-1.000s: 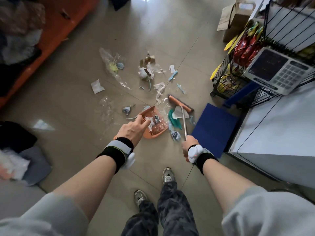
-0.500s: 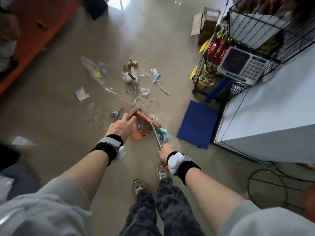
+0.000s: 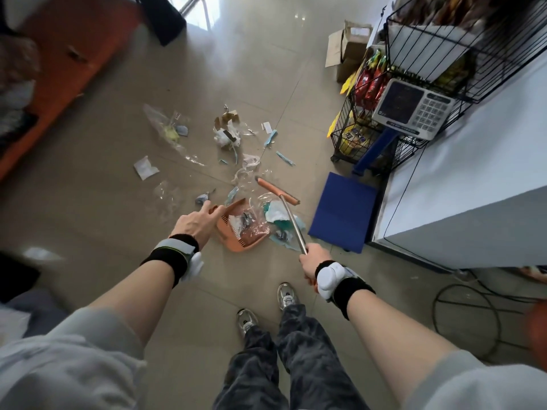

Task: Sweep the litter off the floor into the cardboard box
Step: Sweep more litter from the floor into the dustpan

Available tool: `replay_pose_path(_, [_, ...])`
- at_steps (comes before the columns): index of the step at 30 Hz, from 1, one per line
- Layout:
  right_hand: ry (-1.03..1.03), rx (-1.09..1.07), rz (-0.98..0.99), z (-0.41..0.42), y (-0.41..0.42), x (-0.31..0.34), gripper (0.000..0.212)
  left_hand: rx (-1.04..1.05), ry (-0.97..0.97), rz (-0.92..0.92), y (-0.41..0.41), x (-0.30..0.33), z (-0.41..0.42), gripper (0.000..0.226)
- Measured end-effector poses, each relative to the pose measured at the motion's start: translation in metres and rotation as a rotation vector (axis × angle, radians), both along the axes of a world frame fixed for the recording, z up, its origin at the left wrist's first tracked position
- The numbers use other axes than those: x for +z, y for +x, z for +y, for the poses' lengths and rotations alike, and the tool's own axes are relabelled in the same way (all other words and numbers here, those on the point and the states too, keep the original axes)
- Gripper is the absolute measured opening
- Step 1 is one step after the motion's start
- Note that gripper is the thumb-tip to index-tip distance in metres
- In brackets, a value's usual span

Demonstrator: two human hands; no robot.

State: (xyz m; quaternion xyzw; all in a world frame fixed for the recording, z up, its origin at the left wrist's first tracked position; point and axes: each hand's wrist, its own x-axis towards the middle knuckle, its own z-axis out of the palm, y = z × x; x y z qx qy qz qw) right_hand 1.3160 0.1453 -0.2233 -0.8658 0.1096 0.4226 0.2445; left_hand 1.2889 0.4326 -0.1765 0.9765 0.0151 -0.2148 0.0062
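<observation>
Head view: mid-sweep, gathering litter into the orange dustpan (image 3: 236, 232). Right hand (image 3: 310, 261) wrapped round the metal broom handle (image 3: 291, 221), fingers curled tight; broom head (image 3: 276, 191) just beyond the dustpan. Left hand (image 3: 196, 221) at the dustpan's left edge, forefinger extended, grip on its handle hidden. Some wrappers (image 3: 251, 224) already inside; more litter (image 3: 228, 134) scattered beyond the dustpan. Next, probably: draw broom toward the dustpan, then carry to the cardboard box (image 3: 344, 50), well beyond, by the wire basket (image 3: 364, 128). Tiled floor (image 3: 103, 202); white counter (image 3: 473, 179) right of the dustpan.
</observation>
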Motion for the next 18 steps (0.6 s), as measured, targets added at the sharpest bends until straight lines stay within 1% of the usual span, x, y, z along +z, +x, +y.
replay_pose_path(2, [-0.01, -0.016, 0.004, 0.003, -0.004, -0.001, 0.006, -0.04, 0.022, 0.01, -0.01, 0.003, 0.012, 0.045])
replay_pose_path(3, [-0.017, -0.032, 0.016, 0.002, -0.004, -0.004, 0.006, -0.069, 0.031, 0.025, -0.012, 0.003, 0.014, 0.044])
replay_pose_path(5, [-0.017, -0.073, 0.056, 0.006, -0.008, -0.012, 0.013, -0.104, 0.048, 0.045, -0.023, 0.005, 0.02, 0.046])
replay_pose_path(8, [0.02, -0.107, 0.112, 0.008, -0.019, -0.018, 0.021, -0.077, 0.038, 0.039, -0.037, 0.002, 0.018, 0.053])
replay_pose_path(10, [0.051, -0.1, 0.139, 0.011, -0.03, -0.017, 0.026, -0.05, 0.02, 0.033, -0.043, -0.003, 0.013, 0.051])
replay_pose_path(15, [0.1, -0.026, 0.192, 0.028, -0.064, -0.013, 0.021, -0.031, -0.007, 0.019, -0.042, -0.009, 0.005, 0.038])
replay_pose_path(18, [0.18, -0.063, 0.302, 0.04, -0.077, 0.005, 0.024, -0.007, -0.032, 0.004, -0.039, -0.006, 0.001, 0.04])
